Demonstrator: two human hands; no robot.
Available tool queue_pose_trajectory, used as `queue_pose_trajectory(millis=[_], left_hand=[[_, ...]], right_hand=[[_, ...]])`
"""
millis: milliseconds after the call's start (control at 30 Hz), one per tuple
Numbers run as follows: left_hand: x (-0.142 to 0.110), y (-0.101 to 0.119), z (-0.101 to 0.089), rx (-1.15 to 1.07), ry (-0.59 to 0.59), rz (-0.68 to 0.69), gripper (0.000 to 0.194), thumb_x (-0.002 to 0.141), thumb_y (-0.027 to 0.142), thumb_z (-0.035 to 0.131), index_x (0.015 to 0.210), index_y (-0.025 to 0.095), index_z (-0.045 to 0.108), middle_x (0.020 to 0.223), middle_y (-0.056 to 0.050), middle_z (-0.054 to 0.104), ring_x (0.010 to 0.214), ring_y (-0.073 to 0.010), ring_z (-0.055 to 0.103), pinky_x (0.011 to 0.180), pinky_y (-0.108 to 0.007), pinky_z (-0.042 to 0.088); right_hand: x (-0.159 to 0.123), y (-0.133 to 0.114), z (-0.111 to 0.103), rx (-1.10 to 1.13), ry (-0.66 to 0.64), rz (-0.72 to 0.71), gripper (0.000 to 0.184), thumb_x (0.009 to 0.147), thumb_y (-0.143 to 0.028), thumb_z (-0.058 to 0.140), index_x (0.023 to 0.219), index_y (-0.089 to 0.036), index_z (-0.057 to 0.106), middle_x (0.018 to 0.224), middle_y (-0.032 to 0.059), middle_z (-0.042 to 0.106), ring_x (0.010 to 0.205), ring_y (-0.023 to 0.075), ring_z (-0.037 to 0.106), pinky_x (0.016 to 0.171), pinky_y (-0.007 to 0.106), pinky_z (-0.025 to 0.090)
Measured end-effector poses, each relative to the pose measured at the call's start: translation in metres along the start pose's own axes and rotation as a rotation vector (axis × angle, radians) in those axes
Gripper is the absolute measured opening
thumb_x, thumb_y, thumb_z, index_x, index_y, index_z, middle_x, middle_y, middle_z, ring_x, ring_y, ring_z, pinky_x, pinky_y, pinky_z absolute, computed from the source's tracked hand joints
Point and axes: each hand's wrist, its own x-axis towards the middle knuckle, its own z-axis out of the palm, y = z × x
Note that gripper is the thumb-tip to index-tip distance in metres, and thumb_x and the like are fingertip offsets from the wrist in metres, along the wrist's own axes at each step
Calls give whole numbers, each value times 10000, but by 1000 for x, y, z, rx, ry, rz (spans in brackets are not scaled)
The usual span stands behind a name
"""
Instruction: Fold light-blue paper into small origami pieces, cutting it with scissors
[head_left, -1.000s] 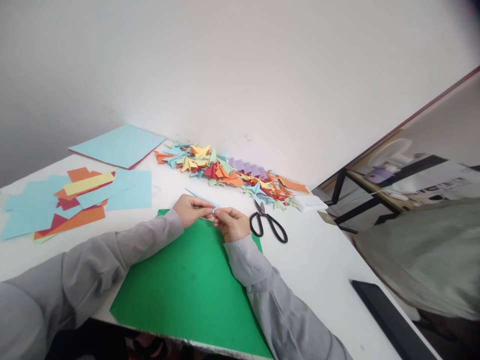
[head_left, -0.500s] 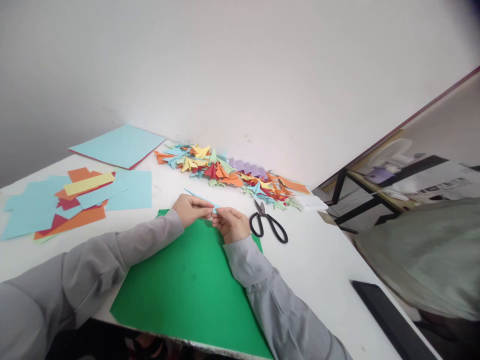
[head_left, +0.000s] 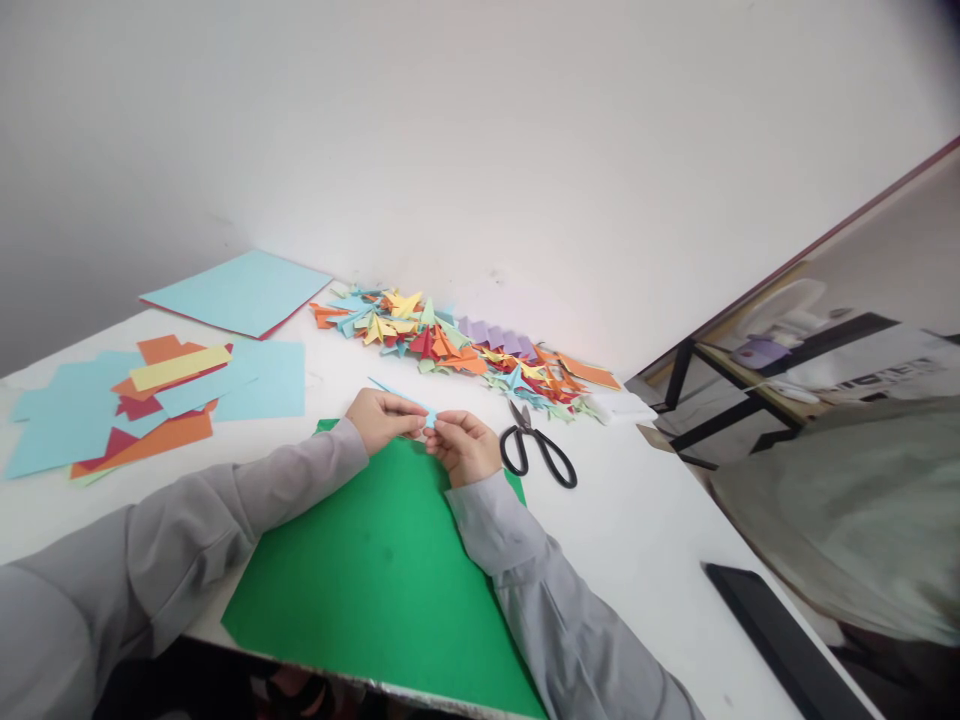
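The folded pale-blue paper is up off the table, over the far edge of the green sheet, between my 2 hands. Its long axis slants: the thin point reaches away and leftward past my left hand, the near end meets my right hand. Neither hand is nearer; all 2 touch it, thumbs and fingertips pinching, my right fingers curled below. My forearms angle inward; the black scissors lie just right.
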Motion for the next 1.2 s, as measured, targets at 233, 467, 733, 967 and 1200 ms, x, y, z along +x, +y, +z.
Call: queue_pose_trajectory(millis=[233,467,733,967,1200], left_hand=[[0,-1,-1,7,0,-2,209,526,159,645,724,91,655,518,-31,635,505,-126,589,567,-249,497],[-1,1,0,27,12,2,198,526,142,635,717,90,654,503,-25,632,491,-120,586,534,-226,491],[0,0,0,20,16,5,196,524,143,636,713,96,655,511,-30,634,499,-126,590,540,-236,495],[0,0,-1,19,13,7,185,522,122,632,703,97,656,498,-24,626,484,-118,581,536,-234,493],[-2,2,1,1,-9,7,161,528,113,622,686,98,652,487,-17,624,486,-121,584,538,-232,494]], right_hand=[[1,2,0,-13,2,-24,184,491,-162,669,623,-150,540,455,-3,608,384,92,532,396,193,430],[0,2,0,-16,-9,-42,179,494,-160,670,620,-148,543,463,1,614,377,94,528,391,195,421],[2,5,-3,-52,-28,-83,184,501,-179,681,629,-158,551,464,-11,611,391,96,531,394,200,418],[1,4,-2,-53,-51,-57,197,517,-230,686,634,-154,549,477,-5,610,389,94,525,400,210,425],[3,9,-6,-167,-114,-161,243,520,-225,694,702,-168,543,459,-52,566,427,96,536,443,217,437]])
